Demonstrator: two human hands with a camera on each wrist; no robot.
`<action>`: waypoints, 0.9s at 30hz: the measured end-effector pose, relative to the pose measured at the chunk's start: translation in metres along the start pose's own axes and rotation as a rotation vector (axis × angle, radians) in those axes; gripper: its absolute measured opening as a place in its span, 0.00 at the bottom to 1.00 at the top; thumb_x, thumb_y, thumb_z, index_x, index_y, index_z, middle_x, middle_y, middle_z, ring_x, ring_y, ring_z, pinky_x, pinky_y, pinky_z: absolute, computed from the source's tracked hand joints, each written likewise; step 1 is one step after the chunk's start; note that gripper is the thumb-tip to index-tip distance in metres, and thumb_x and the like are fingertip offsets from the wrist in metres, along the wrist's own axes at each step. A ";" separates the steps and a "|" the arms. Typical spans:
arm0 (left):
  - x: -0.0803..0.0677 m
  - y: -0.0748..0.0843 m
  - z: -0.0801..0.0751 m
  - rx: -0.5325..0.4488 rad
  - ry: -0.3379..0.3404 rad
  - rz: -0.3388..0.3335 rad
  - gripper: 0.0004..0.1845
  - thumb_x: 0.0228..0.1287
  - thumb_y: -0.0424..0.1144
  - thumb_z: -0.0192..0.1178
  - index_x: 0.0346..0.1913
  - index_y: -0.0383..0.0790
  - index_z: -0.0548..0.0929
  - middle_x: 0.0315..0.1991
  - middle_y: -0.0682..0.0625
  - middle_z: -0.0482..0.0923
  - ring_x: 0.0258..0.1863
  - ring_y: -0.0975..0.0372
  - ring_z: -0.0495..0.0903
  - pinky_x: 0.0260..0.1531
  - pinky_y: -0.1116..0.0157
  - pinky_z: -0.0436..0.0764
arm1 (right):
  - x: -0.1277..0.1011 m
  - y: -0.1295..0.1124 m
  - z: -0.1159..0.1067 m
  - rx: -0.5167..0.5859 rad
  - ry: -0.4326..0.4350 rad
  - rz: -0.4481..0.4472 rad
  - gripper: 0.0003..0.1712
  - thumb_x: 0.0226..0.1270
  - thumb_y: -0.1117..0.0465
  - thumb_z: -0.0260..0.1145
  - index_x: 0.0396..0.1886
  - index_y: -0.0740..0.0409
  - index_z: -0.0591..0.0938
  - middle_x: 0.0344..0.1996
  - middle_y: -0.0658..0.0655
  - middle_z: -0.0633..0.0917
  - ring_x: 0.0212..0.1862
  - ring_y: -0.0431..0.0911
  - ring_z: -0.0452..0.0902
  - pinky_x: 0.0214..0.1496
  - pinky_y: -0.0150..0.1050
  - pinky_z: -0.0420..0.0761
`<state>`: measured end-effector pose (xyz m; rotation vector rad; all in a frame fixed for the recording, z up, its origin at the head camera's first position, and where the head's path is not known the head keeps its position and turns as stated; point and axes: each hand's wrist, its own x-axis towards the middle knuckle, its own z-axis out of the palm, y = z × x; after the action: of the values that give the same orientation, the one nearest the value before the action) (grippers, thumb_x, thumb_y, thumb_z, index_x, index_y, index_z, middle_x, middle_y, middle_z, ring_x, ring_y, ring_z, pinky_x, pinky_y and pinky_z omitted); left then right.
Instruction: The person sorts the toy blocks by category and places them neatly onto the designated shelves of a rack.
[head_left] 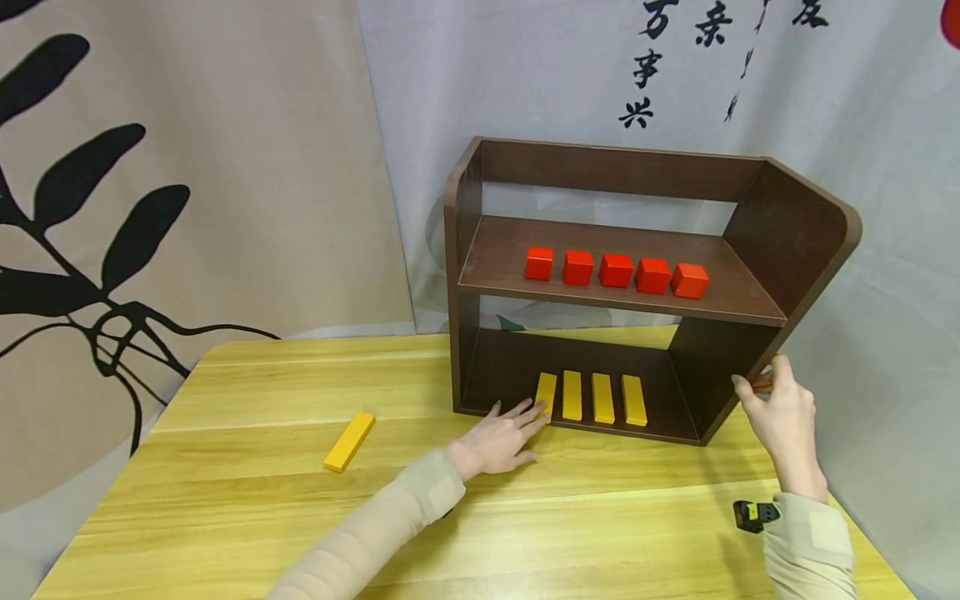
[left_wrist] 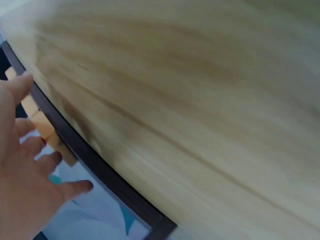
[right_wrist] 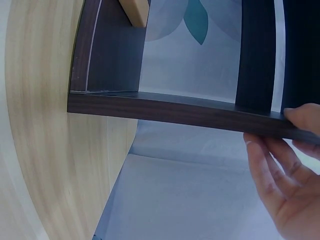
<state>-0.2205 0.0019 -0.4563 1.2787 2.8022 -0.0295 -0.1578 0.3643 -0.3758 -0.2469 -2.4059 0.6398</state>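
A dark brown two-tier shelf (head_left: 600, 158) stands on the table. My right hand (head_left: 783, 425) grips the edge of its right side panel (right_wrist: 190, 116), thumb on one face and fingers on the other. With fingers spread, my left hand (head_left: 498, 440) reaches to the lower tier's front edge, fingertips right at the leftmost yellow block (head_left: 547, 392). Several yellow blocks lie in a row there, including a middle one (head_left: 602, 398) and the rightmost one (head_left: 633, 401). In the left wrist view, the left hand (left_wrist: 25, 165) partly hides these blocks.
On the upper tier sits a row of several red cubes (head_left: 617, 271). Another yellow block (head_left: 349, 442) lies on the wooden table (head_left: 247, 500), left of the shelf. Behind hangs a printed curtain (head_left: 525, 75). A small black device (head_left: 753, 516) is at the right wrist.
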 end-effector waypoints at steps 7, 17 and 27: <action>0.007 0.013 -0.001 -0.044 -0.012 -0.073 0.35 0.71 0.57 0.45 0.75 0.49 0.51 0.77 0.52 0.44 0.76 0.57 0.48 0.68 0.44 0.62 | 0.000 0.000 0.000 0.002 -0.014 0.005 0.14 0.63 0.61 0.62 0.38 0.67 0.68 0.36 0.75 0.82 0.39 0.71 0.79 0.36 0.63 0.72; 0.010 0.020 -0.006 -0.040 -0.017 -0.120 0.35 0.72 0.57 0.44 0.75 0.49 0.51 0.77 0.52 0.44 0.76 0.56 0.50 0.67 0.45 0.65 | 0.000 0.000 0.000 0.006 -0.007 0.000 0.14 0.63 0.62 0.62 0.39 0.66 0.69 0.35 0.74 0.83 0.39 0.70 0.80 0.37 0.63 0.73; 0.011 0.015 0.000 -0.071 0.005 -0.095 0.34 0.72 0.56 0.45 0.75 0.49 0.51 0.77 0.51 0.45 0.76 0.54 0.49 0.67 0.43 0.63 | -0.001 0.000 0.000 0.004 -0.001 -0.007 0.14 0.63 0.62 0.62 0.38 0.66 0.69 0.34 0.74 0.83 0.38 0.70 0.80 0.35 0.62 0.73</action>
<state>-0.2160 0.0199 -0.4571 1.1312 2.8387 0.0684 -0.1565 0.3644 -0.3764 -0.2362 -2.4048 0.6413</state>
